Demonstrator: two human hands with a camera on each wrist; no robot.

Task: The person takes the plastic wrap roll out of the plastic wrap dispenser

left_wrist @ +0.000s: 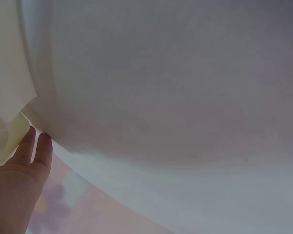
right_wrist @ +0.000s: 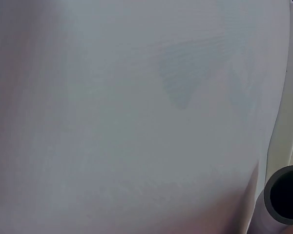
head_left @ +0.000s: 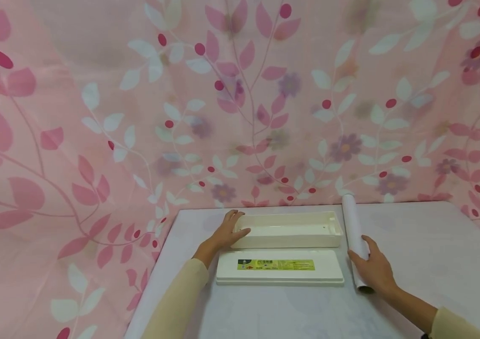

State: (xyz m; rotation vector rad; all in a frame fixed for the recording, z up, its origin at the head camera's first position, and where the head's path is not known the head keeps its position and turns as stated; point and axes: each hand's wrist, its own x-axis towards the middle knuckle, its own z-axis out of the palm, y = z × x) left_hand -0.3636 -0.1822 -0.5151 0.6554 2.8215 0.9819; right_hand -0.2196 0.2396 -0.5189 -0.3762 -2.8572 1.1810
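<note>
A long white plastic box (head_left: 286,241) lies with its hollow side up near the table's far edge. My left hand (head_left: 228,231) holds its left end, thumb over the near rim and fingers at the far corner; in the left wrist view the fingers (left_wrist: 43,151) touch the box end. In front of the box is its flat white lid (head_left: 282,278), with a green and yellow label (head_left: 276,264). A white roll of cling film (head_left: 351,221) lies lengthwise to the right, its dark hollow core facing me. My right hand (head_left: 376,270) grips the roll near its front end.
A pale cloth covers the table (head_left: 426,245). Pink curtain fabric with leaves and flowers (head_left: 252,117) hangs behind the table and along both sides. The roll lies close beside the box's right end.
</note>
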